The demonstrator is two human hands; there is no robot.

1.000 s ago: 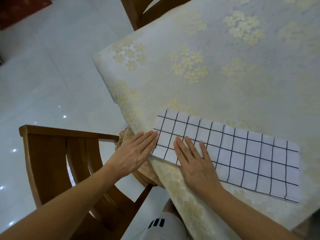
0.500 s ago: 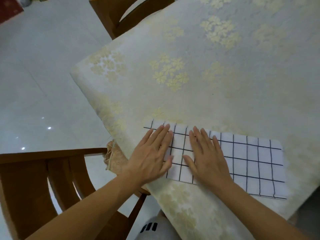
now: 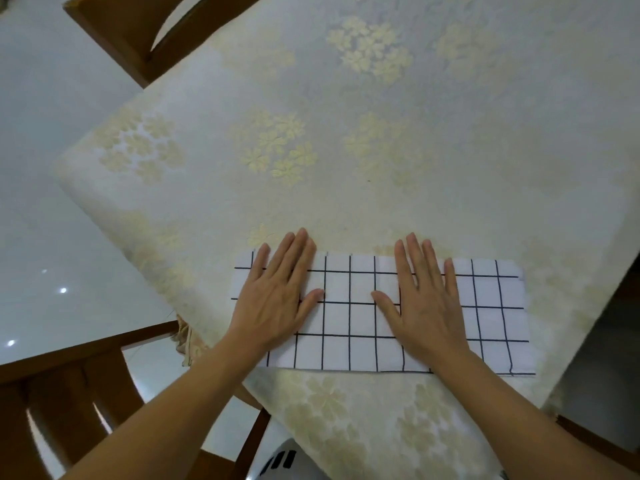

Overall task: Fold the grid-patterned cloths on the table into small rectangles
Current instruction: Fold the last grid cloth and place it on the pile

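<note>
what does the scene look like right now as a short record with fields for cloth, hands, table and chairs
cloth: grid-patterned cloth, a long strip lying flat by the table's near edge
left hand: left hand flat on the cloth's left end, fingers straight
right hand: right hand flat on the cloth, right of its middle
table: covered by a floral tablecloth
chairs: wooden chair near left; second wooden chair at far left

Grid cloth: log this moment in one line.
item: grid cloth, long strip on tablecloth | left hand: pressed flat on its left part | right hand: pressed flat right of centre | fold: not yet small rectangle
</note>
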